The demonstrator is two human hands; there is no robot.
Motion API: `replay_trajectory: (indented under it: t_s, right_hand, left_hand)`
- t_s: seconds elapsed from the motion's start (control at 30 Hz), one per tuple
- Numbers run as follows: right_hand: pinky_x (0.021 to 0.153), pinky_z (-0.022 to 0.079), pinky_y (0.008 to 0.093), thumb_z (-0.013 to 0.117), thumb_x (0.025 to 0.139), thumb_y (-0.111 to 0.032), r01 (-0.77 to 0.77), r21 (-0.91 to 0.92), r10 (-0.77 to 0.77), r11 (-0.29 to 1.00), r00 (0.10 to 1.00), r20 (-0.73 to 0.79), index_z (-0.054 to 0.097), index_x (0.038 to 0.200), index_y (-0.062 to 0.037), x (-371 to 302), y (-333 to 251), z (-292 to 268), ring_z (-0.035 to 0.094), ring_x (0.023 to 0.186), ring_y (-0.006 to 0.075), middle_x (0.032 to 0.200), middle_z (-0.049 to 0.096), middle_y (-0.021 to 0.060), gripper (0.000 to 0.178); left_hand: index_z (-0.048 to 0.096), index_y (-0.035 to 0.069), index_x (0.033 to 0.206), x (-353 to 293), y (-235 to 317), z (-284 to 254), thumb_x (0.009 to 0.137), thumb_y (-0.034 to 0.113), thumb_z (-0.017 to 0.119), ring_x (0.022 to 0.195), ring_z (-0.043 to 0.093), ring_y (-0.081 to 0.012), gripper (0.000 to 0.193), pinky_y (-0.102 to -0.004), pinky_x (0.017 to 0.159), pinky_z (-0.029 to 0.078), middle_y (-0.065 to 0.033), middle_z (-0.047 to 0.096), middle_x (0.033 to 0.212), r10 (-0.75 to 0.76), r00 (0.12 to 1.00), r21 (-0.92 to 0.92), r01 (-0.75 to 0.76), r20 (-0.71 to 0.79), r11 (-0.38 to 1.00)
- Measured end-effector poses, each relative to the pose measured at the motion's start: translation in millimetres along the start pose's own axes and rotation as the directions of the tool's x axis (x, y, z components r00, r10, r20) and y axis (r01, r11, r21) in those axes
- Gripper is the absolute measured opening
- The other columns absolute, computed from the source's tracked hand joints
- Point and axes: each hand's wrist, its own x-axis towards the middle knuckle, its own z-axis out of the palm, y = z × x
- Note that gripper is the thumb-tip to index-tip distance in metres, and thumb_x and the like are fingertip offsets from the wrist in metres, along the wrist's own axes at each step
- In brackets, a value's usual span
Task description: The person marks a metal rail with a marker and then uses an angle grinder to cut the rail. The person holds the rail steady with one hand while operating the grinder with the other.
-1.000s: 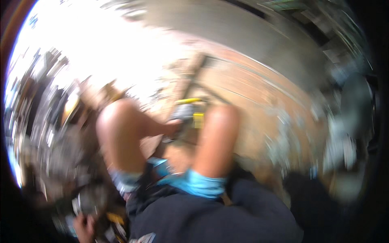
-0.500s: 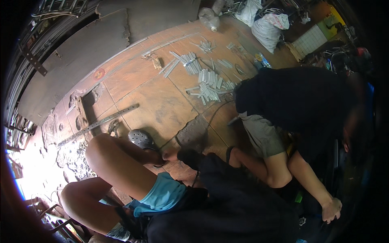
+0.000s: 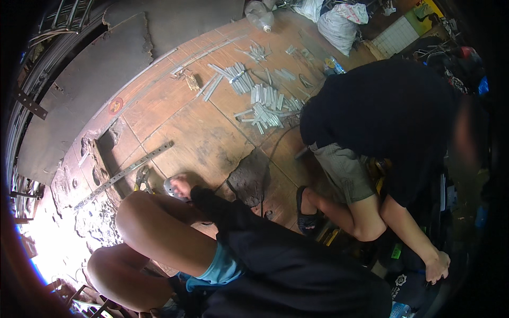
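Observation:
My right hand (image 3: 182, 186), at the end of a black sleeve, reaches past my bent knees to the grey clog (image 3: 168, 186) on my foot. It covers much of the clog, and its fingers are too blurred to read. My left hand does not show. Close by, beyond my knee, a pair of pliers (image 3: 142, 179) with some yellow on it lies on the tiles. Just past the pliers a long perforated metal strip (image 3: 130, 170) rests aslant on the floor.
Short metal pieces (image 3: 265, 100) lie in piles on the tiled floor. At the right crouches a co-worker (image 3: 382, 106) in a black top, one hand (image 3: 437, 266) low. A broken floor patch (image 3: 249, 177) is between us. White sacks (image 3: 342, 32) and a clear plastic bottle (image 3: 260, 17) stand farther off.
My right hand has moved left and up, from beside my foot onto the clog. The whole view has shifted slightly, and more of the co-worker's sandal shows.

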Motion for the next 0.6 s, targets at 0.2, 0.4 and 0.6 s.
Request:
replay_trajectory:
  t_s: [0.2, 0.4, 0.6]
  right_hand:
    - [0.059, 0.047, 0.036, 0.069, 0.092, -0.027, 0.021, -0.182, -0.003, 0.983, 0.995, 0.102, 0.066, 0.097, -0.0111, -31, 26, 44, 0.06, 0.073, 0.017, 0.088, 0.064, 0.0052, 0.017]
    - [0.07, 0.048, 0.0348, 0.066, 0.093, -0.022, 0.271, -0.334, -0.221, 0.903, 0.959, 0.18, 0.065, 0.102, -0.0081, -97, -40, 61, 0.061, 0.082, 0.0193, 0.094, 0.064, 0.0069, 0.016]
    - [0.081, 0.049, 0.0336, 0.063, 0.095, -0.017, 0.669, -0.481, -0.582, 0.567, 0.738, 0.342, 0.064, 0.106, -0.0051, -211, -146, 93, 0.062, 0.091, 0.0215, 0.1, 0.063, 0.0087, 0.016]
  left_hand:
    - [0.069, -0.005, 0.097, 17, 4, -2, 0.1, 0.027, 0.067, 0.084, 0.067, -0.0186, 0.032, -0.034, 0.077, 0.054, -0.0129, 0.071, 0.092, 0.009, 0.998, -0.034, -0.007, 0.065, 0.999]
    - [0.068, -0.004, 0.097, 36, 9, -1, 0.098, 0.025, 0.068, 0.084, 0.066, -0.0177, 0.029, -0.033, 0.077, 0.053, -0.0113, 0.07, 0.092, 0.004, 0.992, -0.089, 0.007, 0.122, 0.996]
    - [0.068, -0.004, 0.097, 40, 20, -5, 0.097, 0.024, 0.069, 0.084, 0.065, -0.0169, 0.027, -0.032, 0.077, 0.052, -0.0097, 0.069, 0.092, -0.022, 0.982, -0.214, 0.063, 0.187, 0.975]
